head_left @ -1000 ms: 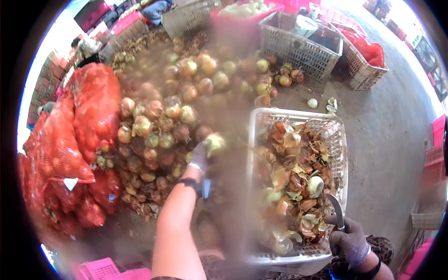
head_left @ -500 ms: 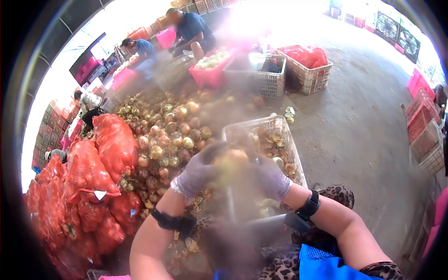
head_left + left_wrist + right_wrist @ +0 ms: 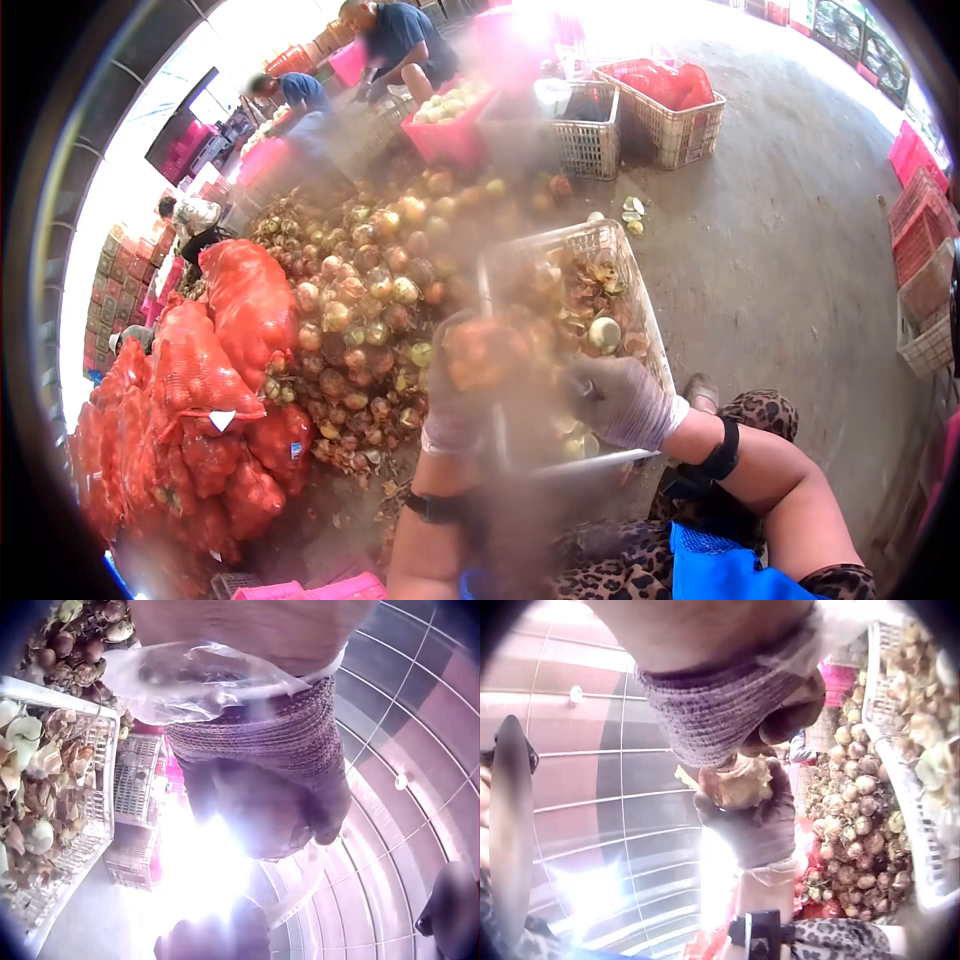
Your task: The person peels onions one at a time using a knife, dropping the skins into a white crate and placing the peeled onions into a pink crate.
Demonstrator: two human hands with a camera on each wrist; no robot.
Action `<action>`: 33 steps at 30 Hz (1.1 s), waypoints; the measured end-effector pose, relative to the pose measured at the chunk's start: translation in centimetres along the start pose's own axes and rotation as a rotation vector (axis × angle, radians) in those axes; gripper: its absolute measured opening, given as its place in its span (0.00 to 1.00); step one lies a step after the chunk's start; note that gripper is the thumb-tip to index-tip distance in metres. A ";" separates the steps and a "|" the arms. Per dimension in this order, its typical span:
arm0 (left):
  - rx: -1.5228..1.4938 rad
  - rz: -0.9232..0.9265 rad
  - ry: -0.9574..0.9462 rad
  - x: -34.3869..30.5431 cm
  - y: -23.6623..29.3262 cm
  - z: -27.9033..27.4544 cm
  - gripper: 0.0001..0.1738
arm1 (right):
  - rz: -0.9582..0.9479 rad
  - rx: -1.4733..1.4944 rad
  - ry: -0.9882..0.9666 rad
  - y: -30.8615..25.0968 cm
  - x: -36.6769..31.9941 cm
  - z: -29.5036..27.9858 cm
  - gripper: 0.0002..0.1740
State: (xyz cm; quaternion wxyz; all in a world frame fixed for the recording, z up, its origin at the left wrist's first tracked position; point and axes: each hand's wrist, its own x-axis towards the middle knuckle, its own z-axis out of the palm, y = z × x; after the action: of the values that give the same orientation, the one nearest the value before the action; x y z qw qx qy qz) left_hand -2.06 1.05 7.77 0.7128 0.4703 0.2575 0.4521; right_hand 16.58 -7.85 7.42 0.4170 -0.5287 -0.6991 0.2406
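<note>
In the head view my gloved left hand [image 3: 455, 405] holds an onion [image 3: 487, 355] with brown skin, blurred by a smear on the lens. My gloved right hand [image 3: 625, 405] is curled close beside it, around a knife whose pale blade [image 3: 298, 894] shows in the left wrist view, below the left hand. From the right wrist, the onion has loose, torn skin and sits in the left hand's fingers, right under the right hand's knuckles. Just beyond both hands stands a white crate [image 3: 645, 330] of onion skins, with a peeled onion [image 3: 604, 334] on top.
A large heap of unpeeled onions [image 3: 365, 290] spreads ahead on the left, beside full red mesh sacks [image 3: 245, 310]. Farther back are a pink tub [image 3: 445, 140] of peeled onions, a crate [image 3: 690, 135] with red netting, and people [image 3: 405, 50] working.
My left hand has come back from the heap with an onion, and my right hand with the knife has moved from the crate's right side to meet it. The view has tilted up.
</note>
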 end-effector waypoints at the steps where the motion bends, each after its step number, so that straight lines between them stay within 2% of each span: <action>1: 0.045 0.027 -0.005 0.1 0.4 0.3 0.63 | -0.005 0.009 -0.025 -0.1 -0.2 0.1 0.06; 2: 0.101 0.091 0.005 0.4 -0.2 -0.3 0.63 | -0.045 -0.039 -0.043 -0.7 0.0 0.1 0.06; 7: 0.482 0.321 0.044 1.0 -0.8 -1.9 0.61 | 0.065 0.031 -0.106 0.1 0.4 1.6 0.06; 11: 0.517 0.330 0.034 0.7 -0.5 -2.0 0.59 | -0.030 -0.099 -0.088 -0.8 0.7 1.3 0.07; 14: 0.599 0.377 0.069 0.5 -1.0 -2.4 0.56 | -0.025 -0.167 -0.069 -0.5 0.6 1.9 0.08; 17: 0.710 0.553 0.040 0.8 -1.7 -3.1 0.54 | -0.035 -0.229 -0.031 0.1 0.4 2.6 0.10; 19: 0.647 0.577 0.058 0.8 -2.4 -3.2 0.53 | -0.022 -0.226 0.034 0.9 0.5 3.0 0.12; 20: 0.615 0.588 0.066 0.8 -2.6 -3.2 0.52 | 0.046 -0.262 -0.008 0.8 0.3 2.8 0.12; 23: 0.681 0.411 0.028 0.2 -0.9 -2.2 0.51 | 0.185 -0.362 -0.131 -0.7 1.3 1.1 0.11; 24: 0.170 0.184 0.029 0.1 -2.3 -2.7 0.51 | 0.197 -0.394 -0.160 -0.9 1.7 0.6 0.10; 25: -0.008 0.091 0.004 -0.1 -3.0 -3.1 0.50 | 0.208 -0.425 -0.190 -0.9 1.9 0.3 0.10; 26: -0.051 0.053 0.009 -0.4 -3.4 -3.2 0.48 | 0.156 -0.433 -0.140 -0.6 1.6 0.4 0.07; 27: -0.091 0.010 0.012 -0.4 -3.4 -2.9 0.47 | 0.171 -0.455 -0.183 -0.4 1.6 0.3 0.06; 29: 0.346 0.244 0.042 -0.1 -3.4 -3.1 0.45 | 0.202 -0.499 -0.274 0.0 1.7 0.0 0.06; 31: 0.264 0.173 -0.055 0.1 -3.8 -4.4 0.45 | 0.212 -0.543 -0.310 0.8 1.5 0.4 0.06; 32: -0.038 -0.013 -0.151 0.1 -4.5 -5.7 0.46 | 0.196 -0.542 -0.313 0.9 1.6 0.4 0.05; 33: -0.215 -0.110 -0.208 -0.1 -4.4 -5.4 0.46 | 0.180 -0.542 -0.317 0.9 1.7 0.4 0.05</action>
State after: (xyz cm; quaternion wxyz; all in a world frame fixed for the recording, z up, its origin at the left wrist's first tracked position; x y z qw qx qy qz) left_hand -4.62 2.67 1.47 0.8057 0.4207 0.1578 0.3860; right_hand 16.60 -5.90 7.10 0.1241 -0.6361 -0.7443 0.1611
